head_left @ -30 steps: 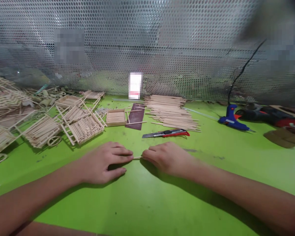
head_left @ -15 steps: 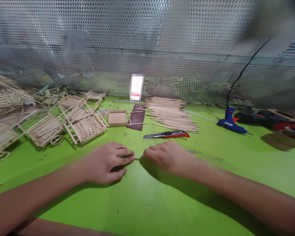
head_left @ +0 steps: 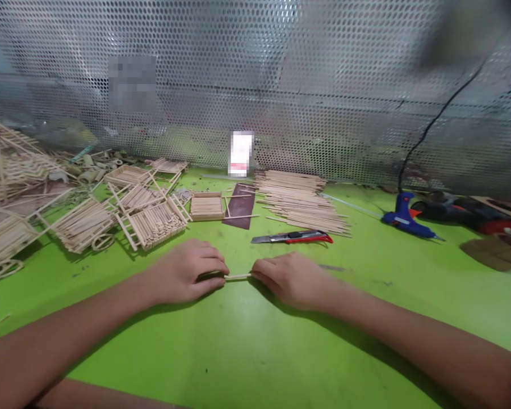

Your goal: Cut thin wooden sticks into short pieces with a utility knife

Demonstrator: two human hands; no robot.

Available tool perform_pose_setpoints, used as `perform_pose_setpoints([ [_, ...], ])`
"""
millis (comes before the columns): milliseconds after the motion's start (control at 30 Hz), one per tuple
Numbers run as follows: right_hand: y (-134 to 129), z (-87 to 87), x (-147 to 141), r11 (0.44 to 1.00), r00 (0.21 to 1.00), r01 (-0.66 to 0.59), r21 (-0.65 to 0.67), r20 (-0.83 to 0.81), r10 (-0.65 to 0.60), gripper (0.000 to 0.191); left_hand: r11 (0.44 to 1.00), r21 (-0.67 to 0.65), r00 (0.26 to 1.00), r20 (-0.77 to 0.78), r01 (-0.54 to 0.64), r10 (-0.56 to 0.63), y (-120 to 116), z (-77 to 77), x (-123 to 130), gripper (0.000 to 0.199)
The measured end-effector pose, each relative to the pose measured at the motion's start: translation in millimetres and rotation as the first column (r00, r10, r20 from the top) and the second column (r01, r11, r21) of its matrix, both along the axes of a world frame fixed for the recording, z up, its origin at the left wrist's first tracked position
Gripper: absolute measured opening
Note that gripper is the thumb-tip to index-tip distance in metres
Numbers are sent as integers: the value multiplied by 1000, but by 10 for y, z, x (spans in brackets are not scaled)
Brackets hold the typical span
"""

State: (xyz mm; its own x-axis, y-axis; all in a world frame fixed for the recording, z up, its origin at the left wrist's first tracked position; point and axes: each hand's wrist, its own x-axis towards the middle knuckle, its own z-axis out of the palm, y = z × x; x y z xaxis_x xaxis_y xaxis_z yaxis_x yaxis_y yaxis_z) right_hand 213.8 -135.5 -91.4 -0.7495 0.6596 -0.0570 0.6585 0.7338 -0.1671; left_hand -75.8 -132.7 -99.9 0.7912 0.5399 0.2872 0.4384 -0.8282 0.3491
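Pinching a short wooden stick point(head_left: 237, 277) between left hand point(head_left: 183, 271) and right hand point(head_left: 292, 280), both closed narrowly, with fingertips on either end of it. Located at centre of view, low over or resting on the green work table point(head_left: 255, 352) (could not tell which), nearer the body than the red-handled utility knife point(head_left: 292, 238). Long axis lay almost level, crosswise to the line of sight, one end pointing into each hand. Judged step in hand: working on this single stick, away from the loose stick pile point(head_left: 296, 201) and hot glue gun point(head_left: 404, 218). Next move judged to call for an even, steady pinch at both ends, since little of the stick showed between the hands.
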Motion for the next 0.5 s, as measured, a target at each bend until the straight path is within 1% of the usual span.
perform_pose_setpoints([
  [133,-16,7,-9,1000,1000,1,17,-8,-1,29,999,18,999,25,34,-34,-2,-4,6,16],
  [367,-10,-38,-7,999,999,-19,36,-40,20,29,1000,9,1000,1,12,-12,-3,16,27,16],
  [500,-10,-60,1,999,997,-35,38,-66,37,28,1000,17,1000,-11,15,-15,-1,-1,26,16],
])
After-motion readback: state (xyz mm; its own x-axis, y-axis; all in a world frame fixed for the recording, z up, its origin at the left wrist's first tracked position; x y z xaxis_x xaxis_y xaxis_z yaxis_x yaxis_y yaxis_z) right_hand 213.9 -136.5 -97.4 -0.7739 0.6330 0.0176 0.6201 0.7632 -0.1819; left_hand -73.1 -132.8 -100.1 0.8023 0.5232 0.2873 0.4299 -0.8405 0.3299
